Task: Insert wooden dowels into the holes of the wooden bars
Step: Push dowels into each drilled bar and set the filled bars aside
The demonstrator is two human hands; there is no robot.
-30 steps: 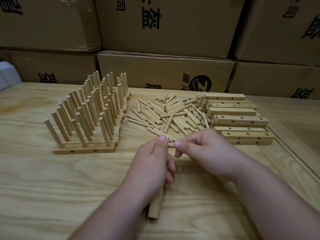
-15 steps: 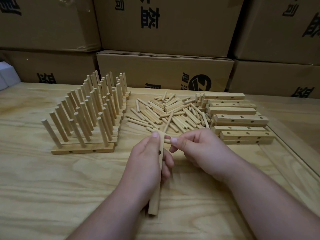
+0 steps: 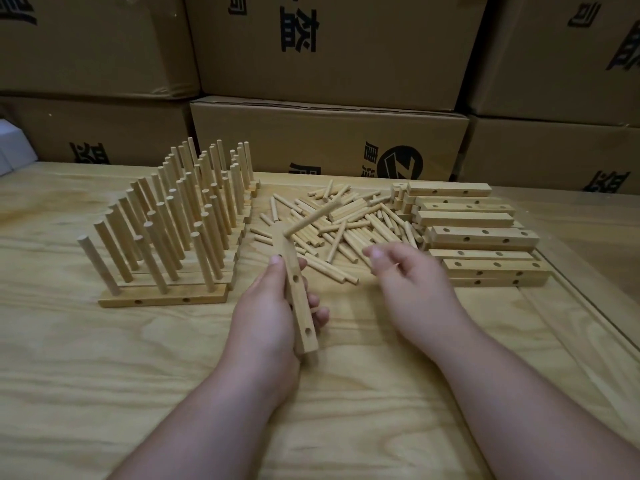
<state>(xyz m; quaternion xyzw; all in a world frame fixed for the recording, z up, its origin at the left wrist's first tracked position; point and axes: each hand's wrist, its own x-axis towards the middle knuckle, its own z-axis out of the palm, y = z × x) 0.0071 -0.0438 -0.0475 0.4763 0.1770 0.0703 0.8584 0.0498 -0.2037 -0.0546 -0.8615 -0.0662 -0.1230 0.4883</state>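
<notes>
Both hands work from the one head view. Left hand (image 3: pixel 273 317) grips a wooden bar (image 3: pixel 295 289), thumb along its near face and fingers wrapped behind, long axis running away from me and tilted a little left at the far end. One dowel (image 3: pixel 311 218) already stands in the bar's far hole, leaning off to the right; two holes nearer me show bare. Right hand (image 3: pixel 412 285) hangs just right of the bar with fingers loosely curled and nothing in them.

Loose dowels (image 3: pixel 349 226) lie in a heap just beyond and right of the bar, most of them pointing diagonally, and my right fingertips (image 3: pixel 375 252) are at its near edge, so I judge that hand is the one to pick the next peg. Spare bars (image 3: pixel 481 233) are stacked further right of the bar. Finished bars with upright pegs (image 3: pixel 173 220) stand to its left.
</notes>
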